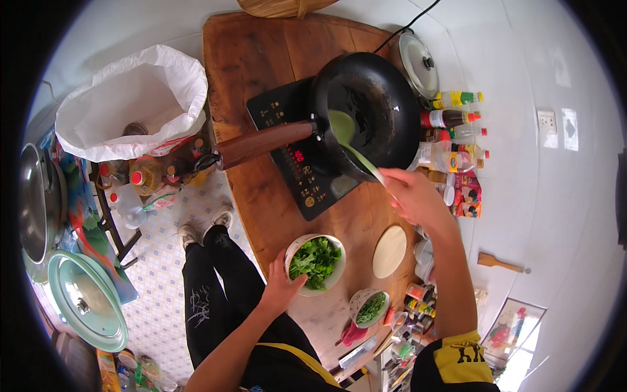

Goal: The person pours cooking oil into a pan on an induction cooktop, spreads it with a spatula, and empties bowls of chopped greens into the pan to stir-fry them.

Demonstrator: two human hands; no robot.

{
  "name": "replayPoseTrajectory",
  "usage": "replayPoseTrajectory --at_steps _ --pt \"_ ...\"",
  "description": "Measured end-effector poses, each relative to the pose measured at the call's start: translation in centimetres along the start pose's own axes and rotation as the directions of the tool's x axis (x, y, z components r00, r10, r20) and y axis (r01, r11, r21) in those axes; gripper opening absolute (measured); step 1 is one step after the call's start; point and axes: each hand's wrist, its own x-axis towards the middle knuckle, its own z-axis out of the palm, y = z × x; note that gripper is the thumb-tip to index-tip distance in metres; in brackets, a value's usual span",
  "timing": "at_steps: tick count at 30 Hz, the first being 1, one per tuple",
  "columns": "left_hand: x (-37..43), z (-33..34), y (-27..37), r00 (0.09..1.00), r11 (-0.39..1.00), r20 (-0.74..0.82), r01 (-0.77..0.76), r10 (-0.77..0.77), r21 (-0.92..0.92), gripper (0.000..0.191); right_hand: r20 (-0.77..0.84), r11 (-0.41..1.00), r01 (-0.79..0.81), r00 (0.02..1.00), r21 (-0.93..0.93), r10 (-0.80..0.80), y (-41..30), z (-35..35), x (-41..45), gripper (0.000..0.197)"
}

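Note:
My right hand (410,196) grips the pale handle of a green ladle (341,128), whose bowl rests inside a black wok (392,98). Oil or liquid glistens on the wok's bottom. The wok sits on a black induction cooktop (308,196) with a lit red display, its brown wooden handle (267,144) pointing left. My left hand (283,286) lies against the near left rim of a white bowl (338,279), thumb over the edge. Chopped leafy greens (315,263) fill that bowl. Further right stands a smaller bowl (353,306) of finely chopped green herbs (371,308).
On the wooden table (250,54) lies a round pale board or lid (390,251). Sauce bottles (443,118) and a lidded pot (419,63) line the tiled wall. At left are a white-lined bin (98,112), oil bottles (147,179) and a green basin (120,326). A black cord (409,24) runs behind the wok.

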Motion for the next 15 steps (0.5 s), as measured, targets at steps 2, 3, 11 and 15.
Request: replayPoseTrajectory --at_steps 2,3,11,15 --pt "1.0 0.4 0.1 1.0 1.0 0.024 0.011 -0.012 0.019 0.079 -0.078 1.0 0.002 0.997 -0.006 -0.003 -0.8 -1.1 1.9 0.03" --pt "1.2 0.6 0.1 0.998 0.998 0.043 0.032 -0.034 0.053 0.078 -0.145 1.0 0.005 0.989 0.002 -0.005 -0.7 -1.5 3.0 0.03" --pt "0.2 -0.4 -0.1 0.999 1.0 0.038 -0.002 0.001 0.011 0.075 -0.033 0.955 -0.091 0.994 0.282 0.105 3.1 -2.2 -1.1 0.039" --pt "0.6 0.2 0.2 0.996 0.999 0.076 -0.04 0.039 0.01 0.077 -0.162 0.888 0.055 0.986 0.456 0.023 4.1 -2.6 -0.6 0.043"
